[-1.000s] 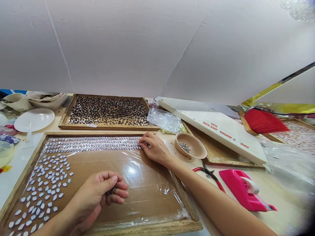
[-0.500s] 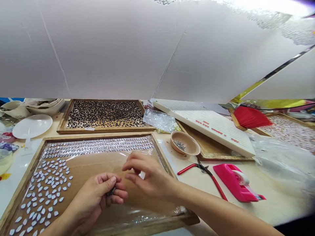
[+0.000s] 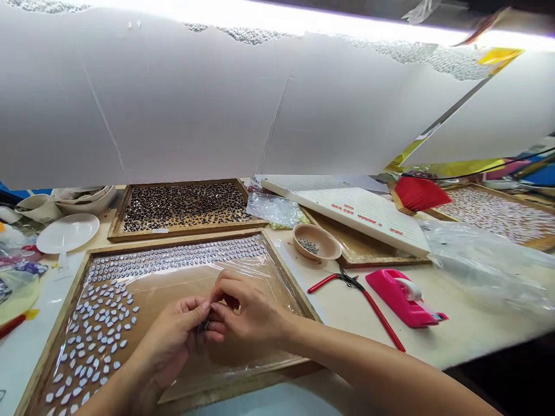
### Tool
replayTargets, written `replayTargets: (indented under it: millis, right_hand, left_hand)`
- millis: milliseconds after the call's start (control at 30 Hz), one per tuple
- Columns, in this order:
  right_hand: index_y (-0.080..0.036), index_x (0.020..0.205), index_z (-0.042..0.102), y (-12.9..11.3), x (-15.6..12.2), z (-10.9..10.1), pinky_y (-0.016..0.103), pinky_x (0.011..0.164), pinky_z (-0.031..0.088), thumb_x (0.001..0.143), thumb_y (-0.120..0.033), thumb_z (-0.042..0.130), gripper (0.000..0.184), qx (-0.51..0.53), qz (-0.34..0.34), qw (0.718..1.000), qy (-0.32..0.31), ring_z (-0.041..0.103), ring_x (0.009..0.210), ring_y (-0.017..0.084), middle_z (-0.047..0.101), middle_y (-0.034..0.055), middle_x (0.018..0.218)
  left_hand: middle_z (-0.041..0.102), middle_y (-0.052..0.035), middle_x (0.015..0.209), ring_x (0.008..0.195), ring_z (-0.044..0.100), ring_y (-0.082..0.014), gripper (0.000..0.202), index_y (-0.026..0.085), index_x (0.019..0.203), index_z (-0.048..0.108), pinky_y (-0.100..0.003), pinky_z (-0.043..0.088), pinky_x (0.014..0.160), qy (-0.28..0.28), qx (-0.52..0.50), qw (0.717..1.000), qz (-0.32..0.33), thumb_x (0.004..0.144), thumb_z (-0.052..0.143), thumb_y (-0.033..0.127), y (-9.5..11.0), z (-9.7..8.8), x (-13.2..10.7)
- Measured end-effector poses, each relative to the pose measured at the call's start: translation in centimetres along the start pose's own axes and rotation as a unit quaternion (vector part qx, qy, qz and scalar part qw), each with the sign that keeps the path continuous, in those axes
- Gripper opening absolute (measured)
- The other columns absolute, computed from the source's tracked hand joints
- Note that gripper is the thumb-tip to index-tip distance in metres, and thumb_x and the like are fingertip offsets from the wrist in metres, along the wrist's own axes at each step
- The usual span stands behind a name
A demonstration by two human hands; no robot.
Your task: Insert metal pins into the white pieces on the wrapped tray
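Observation:
A wooden tray (image 3: 290, 274) lined with clear film lies in front of me. Rows of small pale gems (image 3: 182, 255) run along its far edge, and several more are scattered at its left. My left hand (image 3: 171, 341) is curled over the tray's middle, holding a small cluster of dark metal pieces (image 3: 202, 326) in its fingertips. My right hand (image 3: 249, 309) meets it there, thumb and forefinger pinched at that cluster.
Behind stands a second wooden tray of dark beads (image 3: 182, 207). To the right are a small tan bowl (image 3: 315, 242) of metal bits, red-handled pliers (image 3: 355, 292), a pink tape dispenser (image 3: 401, 297), a white board (image 3: 359, 211), a red brush (image 3: 418, 193) and plastic bags. White dishes (image 3: 67, 232) sit at the left.
My right hand left the gem row at the tray's far edge and came back to my left hand, where it now pinches at the held pieces. The view tilted upward.

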State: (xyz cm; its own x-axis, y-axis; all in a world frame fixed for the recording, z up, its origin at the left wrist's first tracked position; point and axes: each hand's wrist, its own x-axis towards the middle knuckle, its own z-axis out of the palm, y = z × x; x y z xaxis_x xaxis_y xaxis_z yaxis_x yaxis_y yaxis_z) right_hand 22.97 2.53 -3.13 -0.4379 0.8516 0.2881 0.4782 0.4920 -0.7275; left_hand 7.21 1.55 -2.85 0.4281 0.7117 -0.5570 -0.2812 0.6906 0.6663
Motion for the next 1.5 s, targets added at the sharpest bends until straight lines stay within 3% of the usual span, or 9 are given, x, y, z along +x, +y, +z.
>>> replayTargets:
  millis: [133, 300, 433, 667, 800, 967, 1500]
  right_hand:
    - [-0.016, 0.069, 0.054, 1.9, 0.7, -2.1, 0.022, 0.055, 0.04, 0.073, -0.012, 0.051, 0.007, 0.031, 0.017, 0.999, 0.026, 0.048, 0.061, 0.01, 0.053, 0.0005, 0.069]
    - [-0.017, 0.069, 0.056, 7.1, 1.5, -5.4, 0.024, 0.055, 0.041, 0.072, -0.014, 0.051, 0.007, -0.064, 0.071, 0.991, 0.095, 0.049, 0.059, 0.011, 0.053, 0.001, 0.069]
    - [-0.017, 0.069, 0.059, 9.4, 2.0, -5.6, 0.026, 0.061, 0.043, 0.072, -0.01, 0.052, 0.01, -0.135, 0.048, 0.987, 0.067, 0.051, 0.064, 0.012, 0.054, 0.0022, 0.074]
    - [-0.016, 0.073, 0.063, 10.6, 2.7, -4.2, 0.029, 0.071, 0.043, 0.074, -0.008, 0.051, 0.014, -0.231, 0.009, 0.972, 0.048, 0.052, 0.077, 0.016, 0.056, 0.0056, 0.08]
    - [-0.015, 0.075, 0.062, 11.4, 2.5, -3.8, 0.029, 0.07, 0.043, 0.075, -0.008, 0.05, 0.014, -0.241, -0.015, 0.969, 0.049, 0.051, 0.077, 0.017, 0.056, 0.0064, 0.081]
    - [-0.015, 0.075, 0.062, 11.7, 2.4, -3.6, 0.029, 0.069, 0.042, 0.076, -0.009, 0.049, 0.014, -0.243, -0.035, 0.968, 0.048, 0.05, 0.076, 0.017, 0.056, 0.007, 0.08]
    - [-0.015, 0.075, 0.063, 11.5, 2.5, -3.6, 0.03, 0.069, 0.043, 0.077, -0.009, 0.048, 0.016, -0.248, -0.031, 0.968, 0.031, 0.051, 0.077, 0.018, 0.056, 0.008, 0.08]
  left_hand:
    - [0.067, -0.0113, 0.078, 0.066, 0.063, -0.0131, 0.012, 0.007, 0.081, 0.063, -0.023, 0.051, 0.064, 0.01, -0.001, 1.0, -0.002, 0.08, 0.056, 0.016, 0.1, 0.0, -0.2]
    - [0.068, -0.0131, 0.081, 0.069, 0.066, -0.0153, 0.008, 0.008, 0.085, 0.058, -0.026, 0.051, 0.068, 0.041, 0.017, 0.999, -0.015, 0.078, 0.053, 0.008, 0.1, -0.1, -0.1]
    - [0.067, -0.0107, 0.079, 0.067, 0.065, -0.0134, 0.007, 0.01, 0.084, 0.057, -0.023, 0.051, 0.064, 0.032, 0.023, 0.999, -0.025, 0.077, 0.055, 0.009, 0.1, 0.1, -0.3]
    - [0.067, -0.0119, 0.082, 0.069, 0.065, -0.0143, 0.009, 0.008, 0.085, 0.058, -0.025, 0.05, 0.067, 0.003, 0.001, 1.0, -0.028, 0.078, 0.055, 0.013, -0.2, 0.0, -0.6]
    - [0.067, -0.0124, 0.083, 0.071, 0.065, -0.0153, 0.011, 0.008, 0.086, 0.058, -0.027, 0.05, 0.07, -0.01, -0.007, 1.0, -0.026, 0.078, 0.055, 0.014, -0.4, -0.3, -0.2]
    - [0.067, -0.0127, 0.084, 0.071, 0.065, -0.0153, 0.01, 0.008, 0.085, 0.059, -0.027, 0.049, 0.07, 0.015, 0.002, 1.0, -0.025, 0.077, 0.056, 0.014, -0.2, -0.4, 0.0]
    - [0.067, -0.0123, 0.084, 0.071, 0.064, -0.0151, 0.011, 0.008, 0.087, 0.057, -0.027, 0.049, 0.07, 0.01, 0.005, 1.0, -0.029, 0.078, 0.055, 0.014, -0.4, -0.6, 0.2]
